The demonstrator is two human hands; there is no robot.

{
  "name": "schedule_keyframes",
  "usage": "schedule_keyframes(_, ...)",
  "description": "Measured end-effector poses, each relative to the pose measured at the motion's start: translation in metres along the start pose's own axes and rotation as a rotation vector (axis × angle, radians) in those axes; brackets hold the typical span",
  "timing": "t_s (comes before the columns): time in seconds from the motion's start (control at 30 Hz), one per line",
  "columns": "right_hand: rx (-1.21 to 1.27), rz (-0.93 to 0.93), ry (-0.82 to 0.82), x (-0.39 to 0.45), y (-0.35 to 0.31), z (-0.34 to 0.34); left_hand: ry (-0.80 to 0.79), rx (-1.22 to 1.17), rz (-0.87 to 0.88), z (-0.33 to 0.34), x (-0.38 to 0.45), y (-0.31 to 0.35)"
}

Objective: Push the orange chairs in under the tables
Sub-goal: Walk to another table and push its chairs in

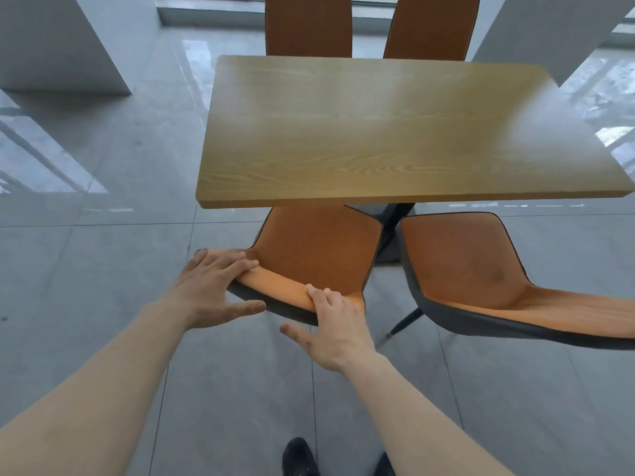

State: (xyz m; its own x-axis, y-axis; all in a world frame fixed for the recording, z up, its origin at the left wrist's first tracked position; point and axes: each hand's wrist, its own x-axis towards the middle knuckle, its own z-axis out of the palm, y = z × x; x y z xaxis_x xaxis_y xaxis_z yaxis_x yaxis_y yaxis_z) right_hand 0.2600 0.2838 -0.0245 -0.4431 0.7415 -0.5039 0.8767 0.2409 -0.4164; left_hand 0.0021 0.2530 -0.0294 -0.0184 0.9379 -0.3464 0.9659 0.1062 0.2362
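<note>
A wooden table (pixel 395 132) stands in front of me. On its near side an orange chair (pixel 319 249) with a dark grey shell has the front of its seat under the table edge. My left hand (pixel 213 286) lies over the left end of its backrest top, fingers on the orange side, thumb behind. My right hand (pixel 333 324) rests on the right end of the same backrest, fingers over the top, thumb spread. To the right a second orange chair (pixel 460 262) stands just clear of the table edge. Two more orange chair backs (pixel 309 25) (pixel 433 25) rise beyond the far edge.
The floor is glossy grey tile (pixel 103 269). White pillars stand at the upper left (pixel 62 39) and upper right (pixel 549 29). The table's black pedestal base (pixel 395 221) shows between the two near chairs. My black shoes (pixel 299 458) are at the bottom.
</note>
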Motion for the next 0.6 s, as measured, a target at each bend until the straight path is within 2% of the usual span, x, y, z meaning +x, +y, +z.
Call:
schedule_keyframes(0.1, -0.029, -0.008, 0.068, 0.006, 0.003, 0.007, 0.071, 0.012, 0.008, 0.008, -0.001, -0.001)
schedule_keyframes(0.2, -0.061, -0.025, 0.062, 0.008, 0.004, 0.005, 0.111, 0.016, 0.001, 0.009, -0.004, 0.002)
schedule_keyframes(0.4, -0.105, -0.056, 0.019, 0.003, 0.016, -0.001, 0.133, 0.008, -0.045, 0.014, -0.013, 0.018)
schedule_keyframes(0.6, -0.146, -0.083, -0.066, -0.015, 0.047, -0.019, 0.168, -0.028, -0.122, 0.036, -0.034, 0.061)
